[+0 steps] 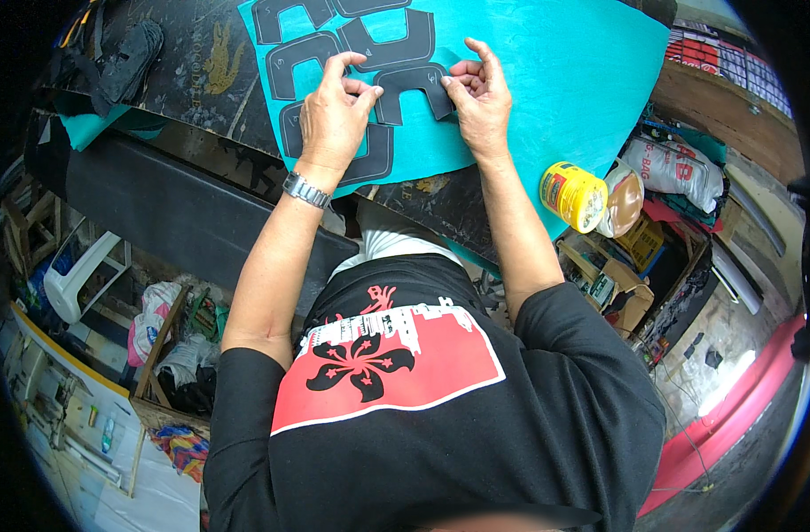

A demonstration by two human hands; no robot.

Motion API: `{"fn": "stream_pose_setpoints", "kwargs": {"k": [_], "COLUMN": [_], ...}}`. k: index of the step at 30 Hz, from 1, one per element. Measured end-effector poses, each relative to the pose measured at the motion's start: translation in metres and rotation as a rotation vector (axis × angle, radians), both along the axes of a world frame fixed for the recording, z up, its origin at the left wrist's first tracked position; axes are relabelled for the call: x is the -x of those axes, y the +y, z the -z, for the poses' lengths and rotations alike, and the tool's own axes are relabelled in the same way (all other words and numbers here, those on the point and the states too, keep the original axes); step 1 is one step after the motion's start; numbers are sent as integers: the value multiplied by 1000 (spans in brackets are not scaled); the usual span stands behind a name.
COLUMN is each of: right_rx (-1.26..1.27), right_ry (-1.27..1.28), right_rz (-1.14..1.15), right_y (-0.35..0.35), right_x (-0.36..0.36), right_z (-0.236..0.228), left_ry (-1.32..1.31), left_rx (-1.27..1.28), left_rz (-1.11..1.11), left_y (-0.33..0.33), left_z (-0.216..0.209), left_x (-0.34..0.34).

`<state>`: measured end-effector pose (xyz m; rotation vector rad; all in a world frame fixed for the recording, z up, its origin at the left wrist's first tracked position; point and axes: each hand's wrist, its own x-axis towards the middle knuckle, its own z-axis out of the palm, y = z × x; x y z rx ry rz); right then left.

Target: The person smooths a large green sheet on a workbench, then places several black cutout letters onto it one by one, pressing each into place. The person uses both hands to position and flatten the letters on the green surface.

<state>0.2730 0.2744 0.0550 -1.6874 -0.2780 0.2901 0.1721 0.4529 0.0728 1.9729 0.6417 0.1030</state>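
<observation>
A dark grey U-shaped cut-out piece (pixel 414 82) with a pale mark on it is spread between my two hands over a teal sheet (pixel 564 80). My left hand (pixel 336 120), with a metal watch at the wrist, pinches its left edge between thumb and finger. At the opposite edge my right hand (pixel 483 106) pinches the piece, other fingers curled above. Several similar pieces lie on the sheet around my left hand, including one just beyond the held piece (pixel 412 40) and one partly beneath my left wrist (pixel 378 155).
A yellow tub (pixel 571 195) stands at the sheet's right edge, beside a round brownish container (pixel 624 199). A dark bundle (pixel 139 62) lies at the table's far left. Below the table's left side runs a black padded bench (pixel 192 204). Boxes and bags crowd the right.
</observation>
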Motion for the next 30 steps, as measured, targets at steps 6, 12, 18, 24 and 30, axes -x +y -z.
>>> {"fn": "stream_pose_setpoints", "kwargs": {"k": [6,12,18,24,30], "right_rx": [57,-107,-315,-222,-95], "right_ry": [-45,79,335,299,182], "right_rz": [-11,24,18,12,-16], "right_y": [1,3,4,3,1], "right_x": [1,0,-7,-6,-3], "right_z": [2,-25,-50,-44,-20], "left_ry": [20,-234,-148,-114,-88], "left_rx": [41,241,512,524,367], "left_rz": [-5,-4,13,5,-39], "left_y": [1,-6,0,4,2], "left_z": [-3,-8,4,1,0], "left_x": [-2,1,2,6,4]}}
